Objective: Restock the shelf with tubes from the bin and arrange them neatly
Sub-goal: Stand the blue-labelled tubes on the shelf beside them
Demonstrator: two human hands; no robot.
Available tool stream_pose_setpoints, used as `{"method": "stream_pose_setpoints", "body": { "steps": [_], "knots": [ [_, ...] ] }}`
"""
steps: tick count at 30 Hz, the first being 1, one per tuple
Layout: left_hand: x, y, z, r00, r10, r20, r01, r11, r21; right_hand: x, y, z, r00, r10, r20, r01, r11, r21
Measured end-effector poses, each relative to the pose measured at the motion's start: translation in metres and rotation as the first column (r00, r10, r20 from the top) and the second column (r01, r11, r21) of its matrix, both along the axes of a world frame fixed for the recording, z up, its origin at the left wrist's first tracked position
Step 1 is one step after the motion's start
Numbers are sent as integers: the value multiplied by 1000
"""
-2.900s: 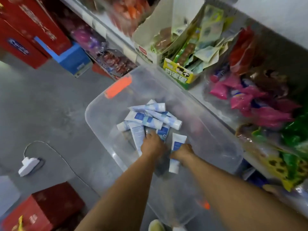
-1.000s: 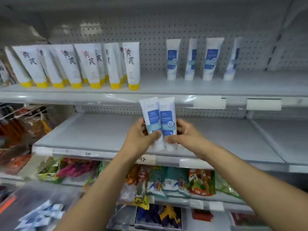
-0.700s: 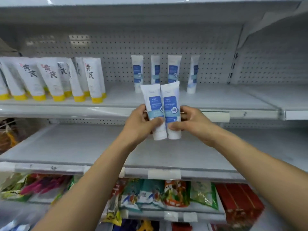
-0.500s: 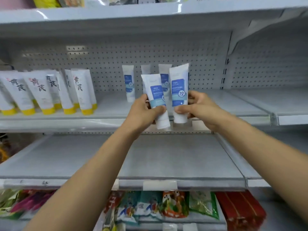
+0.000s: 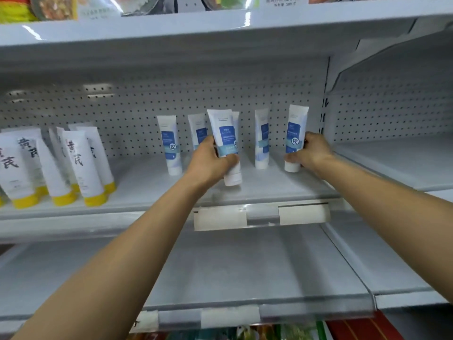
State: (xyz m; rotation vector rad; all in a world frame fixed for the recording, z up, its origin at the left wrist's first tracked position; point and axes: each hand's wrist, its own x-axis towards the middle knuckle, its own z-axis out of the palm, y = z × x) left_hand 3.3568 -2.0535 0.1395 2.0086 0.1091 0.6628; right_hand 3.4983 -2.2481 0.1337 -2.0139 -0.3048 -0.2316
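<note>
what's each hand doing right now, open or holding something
Left hand: closed around a blue-label tube, which is tilted.
Right hand: closed around a second blue-label tube, near the end of the row.

Only two arms of the person show. The left hand (image 5: 210,163) is bare, and behind it the left forearm (image 5: 142,244) is uncovered skin back to the picture's lower edge. The right hand (image 5: 310,153) is likewise bare, and behind it the right forearm (image 5: 382,195) is uncovered to the right edge. Both forearms look smooth. The fingernails are too blurred to describe.
</note>
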Motion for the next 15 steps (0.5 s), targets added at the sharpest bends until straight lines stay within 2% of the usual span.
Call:
{"method": "stream_pose_setpoints", "body": {
  "steps": [15],
  "knots": [
    [35, 5, -6, 1000, 24, -14, -24, 1000, -2, 42, 11, -2, 1000, -30, -6, 29, 992, -120]
  ]
}}
